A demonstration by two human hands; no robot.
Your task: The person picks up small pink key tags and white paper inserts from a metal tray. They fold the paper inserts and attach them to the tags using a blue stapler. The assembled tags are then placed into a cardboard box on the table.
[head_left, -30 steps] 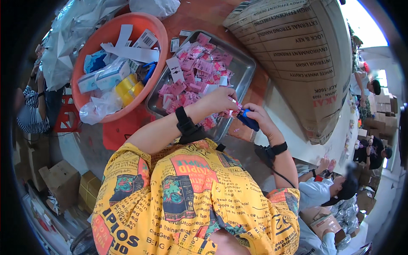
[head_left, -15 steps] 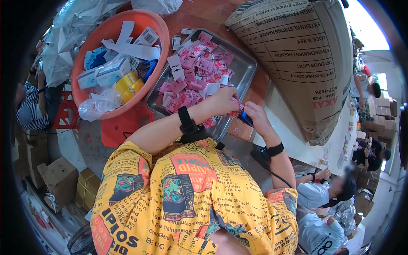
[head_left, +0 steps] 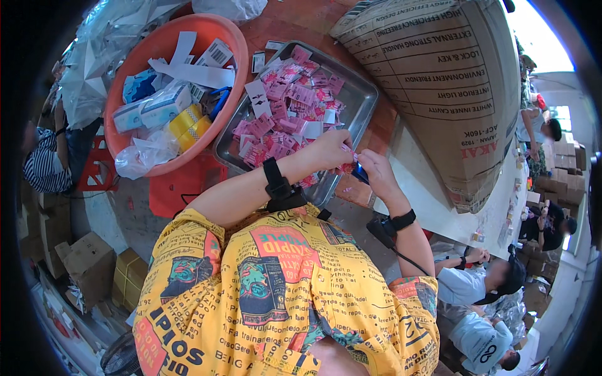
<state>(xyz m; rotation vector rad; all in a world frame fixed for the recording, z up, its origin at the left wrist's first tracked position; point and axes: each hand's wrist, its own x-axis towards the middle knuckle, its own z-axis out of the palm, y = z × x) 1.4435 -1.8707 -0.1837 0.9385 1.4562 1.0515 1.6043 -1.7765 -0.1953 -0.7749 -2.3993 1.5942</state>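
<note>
A small pink packet (head_left: 347, 164) is pinched in the fingertips of the left hand (head_left: 330, 148), just over the near rim of the steel tray (head_left: 364, 100). The right hand (head_left: 375, 170) is closed around a small blue object (head_left: 360, 175) pressed against that packet; what the object is cannot be told.

A slip is judged the likeliest fault: the packets look glossy and thin, and a light pinch at the tray's near edge could let one drop onto the red surface (head_left: 188, 188) or past its edge. The heap of pink packets (head_left: 288, 109) is loose and piled toward the near rim, so a brush of the left forearm could push several over it. The wrist bands (head_left: 279, 188) and the cable trailing from the right one might also snag the rim.

The tray is shallow, rectangular, dull metal with rounded corners. At its left edge an orange plastic basin (head_left: 157, 50), round and smooth, is touching it or nearly so; it is filled with white paper strips, soft clear bags and yellow tape rolls (head_left: 188, 122). A large woven sack (head_left: 439, 81), coarse and tan, leans beyond the tray's right edge.
</note>
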